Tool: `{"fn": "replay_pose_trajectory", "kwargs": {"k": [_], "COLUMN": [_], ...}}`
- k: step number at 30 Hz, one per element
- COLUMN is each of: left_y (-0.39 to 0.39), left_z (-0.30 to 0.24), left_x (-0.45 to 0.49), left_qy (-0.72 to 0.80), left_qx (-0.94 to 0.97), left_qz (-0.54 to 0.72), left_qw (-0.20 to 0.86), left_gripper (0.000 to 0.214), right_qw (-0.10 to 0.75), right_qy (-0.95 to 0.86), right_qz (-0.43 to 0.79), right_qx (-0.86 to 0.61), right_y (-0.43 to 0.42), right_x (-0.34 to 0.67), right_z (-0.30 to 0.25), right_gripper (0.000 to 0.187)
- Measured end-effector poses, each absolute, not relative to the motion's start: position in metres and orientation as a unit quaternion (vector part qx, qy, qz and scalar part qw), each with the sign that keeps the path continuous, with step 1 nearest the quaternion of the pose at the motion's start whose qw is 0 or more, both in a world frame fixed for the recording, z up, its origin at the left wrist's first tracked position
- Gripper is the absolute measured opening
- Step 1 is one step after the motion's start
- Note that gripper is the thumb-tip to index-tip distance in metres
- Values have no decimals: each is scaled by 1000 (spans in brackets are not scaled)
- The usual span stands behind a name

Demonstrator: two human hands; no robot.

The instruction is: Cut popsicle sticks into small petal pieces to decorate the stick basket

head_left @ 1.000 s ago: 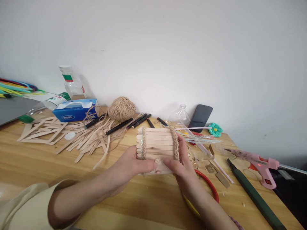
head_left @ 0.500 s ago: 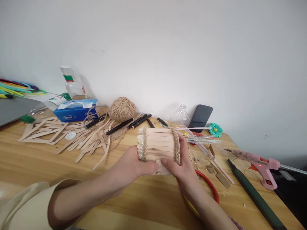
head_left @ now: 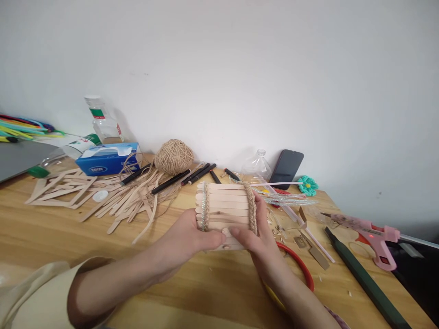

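Both hands' grip closed on stick panel [head_left: 226, 208], left hand [head_left: 190, 237], right hand [head_left: 255, 235]

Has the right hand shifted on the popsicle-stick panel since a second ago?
Yes, slightly. The right hand slid left along the near edge of the popsicle-stick panel; its thumb now nearly meets the left hand. Against the twine ball, the panel has barely moved.

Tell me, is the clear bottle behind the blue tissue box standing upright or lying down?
Upright: the clear bottle stands by the wall behind the tissue box, white cap on top.
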State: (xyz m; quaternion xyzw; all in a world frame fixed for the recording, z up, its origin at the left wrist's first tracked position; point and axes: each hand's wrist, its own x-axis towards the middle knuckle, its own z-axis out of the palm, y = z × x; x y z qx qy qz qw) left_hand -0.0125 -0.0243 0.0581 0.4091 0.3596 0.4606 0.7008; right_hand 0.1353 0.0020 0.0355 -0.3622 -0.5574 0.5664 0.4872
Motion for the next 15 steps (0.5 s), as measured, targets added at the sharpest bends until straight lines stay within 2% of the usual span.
{"fn": "replay_pose_trajectory", "kwargs": {"k": [4,7,9,13,15], "left_y": [-25,-22,-19,-14,-12], "left_z": [56,53,50,47,48], "left_x": [-17,-21,-25,-32,-35], "left_qy": [381,351,344,371,359], "left_qx": [335,323,325,320,331], "left_qz": [470,480,485,511,518], "left_qw": [722,736,736,706,702], "left_gripper": [34,27,25,22,24], "right_qw": [504,516,560,673,676], "right_qy": [-479,-436,-423,-452,-481], "right_qz": [637,658,617,442,424], "right_qx": [-332,-333,-356,-385,-364], "right_y": [-2,3,10,22,20], "right_x": [133,137,144,166,175], "right_z": [43,49,51,53,53], "right_gripper": [56,45,35,7,15]}}
